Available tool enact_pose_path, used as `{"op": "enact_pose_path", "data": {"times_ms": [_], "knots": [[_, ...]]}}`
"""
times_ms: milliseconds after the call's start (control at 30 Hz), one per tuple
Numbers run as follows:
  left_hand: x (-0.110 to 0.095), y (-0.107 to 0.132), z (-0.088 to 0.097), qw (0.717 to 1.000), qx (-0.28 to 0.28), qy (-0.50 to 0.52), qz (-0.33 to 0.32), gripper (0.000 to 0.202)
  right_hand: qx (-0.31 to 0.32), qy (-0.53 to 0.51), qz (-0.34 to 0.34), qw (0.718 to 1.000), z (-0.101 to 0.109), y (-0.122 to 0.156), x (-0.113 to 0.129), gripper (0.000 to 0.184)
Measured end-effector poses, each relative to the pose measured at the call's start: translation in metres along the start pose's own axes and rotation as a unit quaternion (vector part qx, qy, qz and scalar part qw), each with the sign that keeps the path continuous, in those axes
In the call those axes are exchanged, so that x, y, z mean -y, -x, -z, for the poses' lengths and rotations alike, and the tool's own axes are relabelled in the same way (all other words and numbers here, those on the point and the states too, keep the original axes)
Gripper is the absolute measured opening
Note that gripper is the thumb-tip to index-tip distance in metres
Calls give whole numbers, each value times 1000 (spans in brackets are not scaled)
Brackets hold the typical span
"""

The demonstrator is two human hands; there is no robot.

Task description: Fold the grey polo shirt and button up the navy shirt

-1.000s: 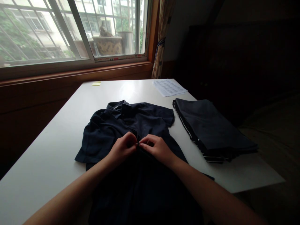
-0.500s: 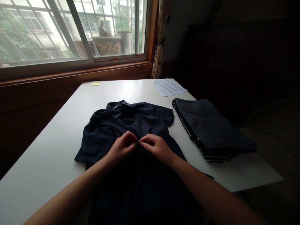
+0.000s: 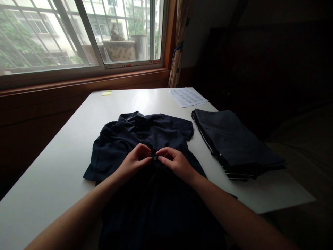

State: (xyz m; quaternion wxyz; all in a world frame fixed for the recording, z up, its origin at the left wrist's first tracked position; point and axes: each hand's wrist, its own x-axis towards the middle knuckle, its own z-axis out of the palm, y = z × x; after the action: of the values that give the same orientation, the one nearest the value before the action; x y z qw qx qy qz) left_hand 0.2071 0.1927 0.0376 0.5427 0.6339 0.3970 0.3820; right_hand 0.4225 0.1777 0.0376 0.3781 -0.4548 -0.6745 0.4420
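Observation:
A dark navy short-sleeved shirt (image 3: 114, 146) lies face up on the white table (image 3: 52, 173), collar toward the window. My left hand (image 3: 135, 161) and my right hand (image 3: 175, 163) meet at the middle of its front placket, fingers pinched together on the cloth around a small button (image 3: 155, 158). Both forearms lie over the shirt's lower half.
A stack of folded dark clothes with striped edges (image 3: 234, 142) sits on the table to the right. A printed sheet of paper (image 3: 187, 97) lies at the far right and a yellow sticky note (image 3: 106, 92) at the far edge. A window and wooden sill lie beyond.
Both hands have edged slightly up the placket, away from me, and the fingertips have shifted on the button. The shirt and the stack have not moved.

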Motion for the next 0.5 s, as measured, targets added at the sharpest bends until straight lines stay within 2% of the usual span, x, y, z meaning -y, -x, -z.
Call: {"op": "enact_pose_path", "data": {"times_ms": [133, 233, 367, 500], "knots": [[-2, 1, 2, 999, 1, 39, 13, 26, -12, -14, -14, 1000, 1, 1, 1, 20], [-3, 1, 3, 1000, -3, 9, 11, 25, -17, -37, -13, 999, 1, 1, 1, 20], [-2, 1, 5, 990, -7, -141, -31, 21, -34, -60, -4, 998, 0, -1, -2, 17], [2, 1, 9, 932, 10, -351, -91, 25, -55, -65, -7, 996, 1, -3, -6, 14]]}}
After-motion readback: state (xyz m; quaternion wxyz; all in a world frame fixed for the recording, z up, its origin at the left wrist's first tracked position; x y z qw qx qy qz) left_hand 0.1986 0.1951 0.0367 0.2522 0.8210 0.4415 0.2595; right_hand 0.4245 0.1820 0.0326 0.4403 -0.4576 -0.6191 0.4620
